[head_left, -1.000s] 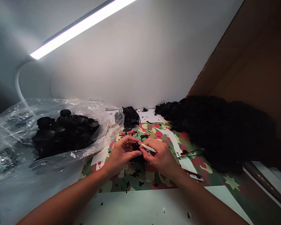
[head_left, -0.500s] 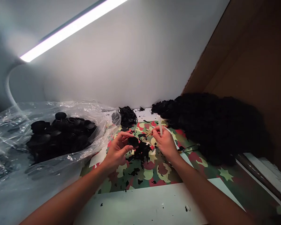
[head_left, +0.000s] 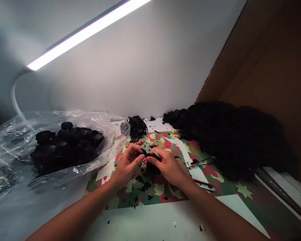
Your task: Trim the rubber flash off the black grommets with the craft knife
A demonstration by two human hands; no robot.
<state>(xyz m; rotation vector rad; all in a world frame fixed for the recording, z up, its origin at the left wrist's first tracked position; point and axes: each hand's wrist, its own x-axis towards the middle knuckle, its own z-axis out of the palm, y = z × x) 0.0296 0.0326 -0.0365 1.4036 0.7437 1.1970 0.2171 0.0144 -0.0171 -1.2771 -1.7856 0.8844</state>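
Observation:
My left hand [head_left: 125, 164] is closed on a small black round rubber-like piece [head_left: 141, 153], partly hidden by the fingers. Against it, from the other side, comes my right hand [head_left: 170, 168], its thumb near the piece's edge. A thin pale pen-like stick [head_left: 150, 148] is gripped in my right hand and points up and left; its working end is too small to make out. Black scraps [head_left: 146, 185] lie under both hands on a camouflage-patterned sheet [head_left: 159, 189].
At left, a clear plastic bag [head_left: 110, 134] holds many black round ribbed pieces [head_left: 67, 147]. A large black heap [head_left: 230, 140] stands at right, a smaller scrap pile [head_left: 137, 125] at the back. A red cutter knife [head_left: 204, 184] lies by my right forearm. A lamp [head_left: 90, 35] shines overhead.
My right hand has moved left and down to the black piece, and the stick has tipped from upright to leaning left. The red cutter knife has come into sight.

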